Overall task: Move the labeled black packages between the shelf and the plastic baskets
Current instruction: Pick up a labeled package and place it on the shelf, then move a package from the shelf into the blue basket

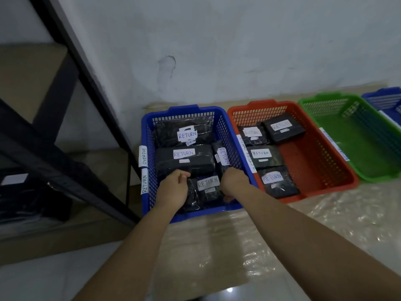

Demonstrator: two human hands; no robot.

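Both hands reach into the blue basket (147, 135) at its near end. The left hand (173, 187) and right hand (233, 181) are curled around opposite edges of the front package (207, 187), a black film-wrapped bundle with a white paper label reading RETURN; the two-sided grip probably suits a soft, slippery wrap that would sag from one corner. Whether it is lifted or resting on the basket floor, I cannot tell. Behind it lie two flat packages (184, 157) with the same label, and one more stands on edge (222, 157) against the right wall, likely wedged there for lack of room. The basket is rigid slotted plastic, with paper tags (143, 168) reading OVERDUE and RETURN on its left wall. The red basket (314, 161) alongside, touching, holds four similar packages down its left side. The green basket (358, 146) looks empty. The shelf (65, 127), dark metal frame, stands left. Glossy film covers the floor (282, 224).
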